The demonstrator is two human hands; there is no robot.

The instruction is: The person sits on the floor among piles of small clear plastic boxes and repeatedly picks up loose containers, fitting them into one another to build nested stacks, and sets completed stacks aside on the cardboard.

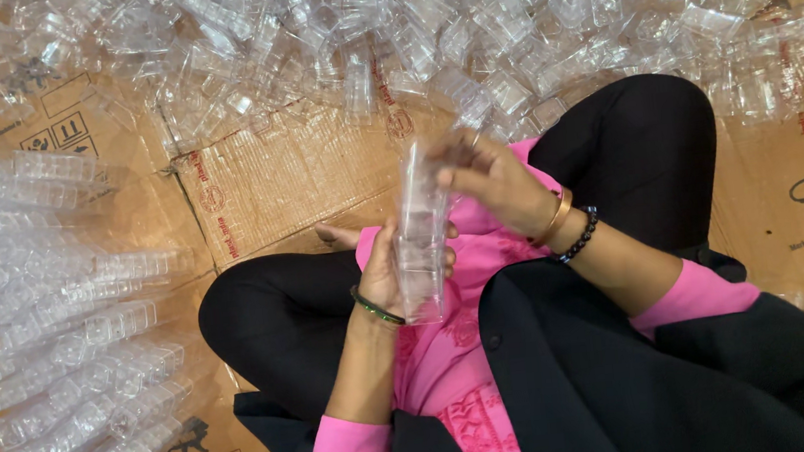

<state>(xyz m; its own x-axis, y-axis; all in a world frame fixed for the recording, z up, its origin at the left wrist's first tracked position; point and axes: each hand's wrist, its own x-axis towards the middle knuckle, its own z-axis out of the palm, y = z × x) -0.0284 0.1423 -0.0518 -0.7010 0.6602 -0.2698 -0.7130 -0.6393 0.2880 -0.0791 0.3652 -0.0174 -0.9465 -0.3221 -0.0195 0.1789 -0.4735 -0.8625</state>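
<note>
Head view: left hand [382, 277] grasps clear stack [420, 244], right hand [488, 180] pinches its top; loose nesting could topple it

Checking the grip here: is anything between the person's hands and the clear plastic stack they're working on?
Nothing visible. The left hand grips the lower part of the clear plastic stack directly, and the right hand touches its top. The loose clear pieces lie beyond, on the cardboard, apart from both hands.

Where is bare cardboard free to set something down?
Free: the flattened brown cardboard between the loose clear plastic pieces and the black-trousered knee. Crowded: the stacked clear plastic rows on the left and the whole top edge.
</note>
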